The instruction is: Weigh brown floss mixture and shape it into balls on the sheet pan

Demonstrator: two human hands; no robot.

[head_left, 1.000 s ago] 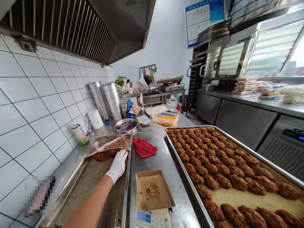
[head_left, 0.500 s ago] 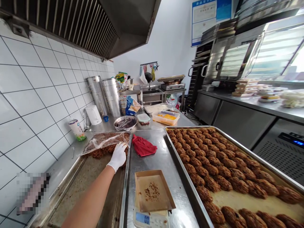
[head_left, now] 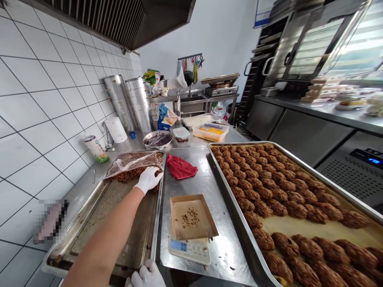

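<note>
Since a second ago, little moved on the worktop (head_left: 206, 187) itself: same reach, same spot, only the view tipped downward. New at the bottom edge of the frame: right hand (head_left: 146, 277), gloved in white, just at the near corner of the shallow steel tray (head_left: 157, 223); only the knuckles in view, so grip impossible to judge, and contact with the rim not clear either. Left hand (head_left: 148, 179), also gloved, still planted left of centre on the heap of brown crumbly mix (head_left: 128, 174) at the far end of that tray, but now with fingers bent further down into the heap than half a second ago. Reads as work still at the gathering stage, nothing lifted clear yet. Whether a clump is actually pinched in that grip cannot be told: fingertips buried in the mix. Forearm bare, stretched long from the lower left of the frame up toward the centre, wrist slightly cocked, palm down. Heap half covered by loose plastic film (head_left: 128, 161), folded back from the hand's side. Just right of the hand, a red cloth (head_left: 180, 167). Nearer, below centre, a brown paper tray (head_left: 191, 217) with a few crumbs, resting on a small scale (head_left: 190, 249). Filling the right side, a large pan (head_left: 230, 207) lined with rows of shaped brown pieces (head_left: 269, 191).
</note>
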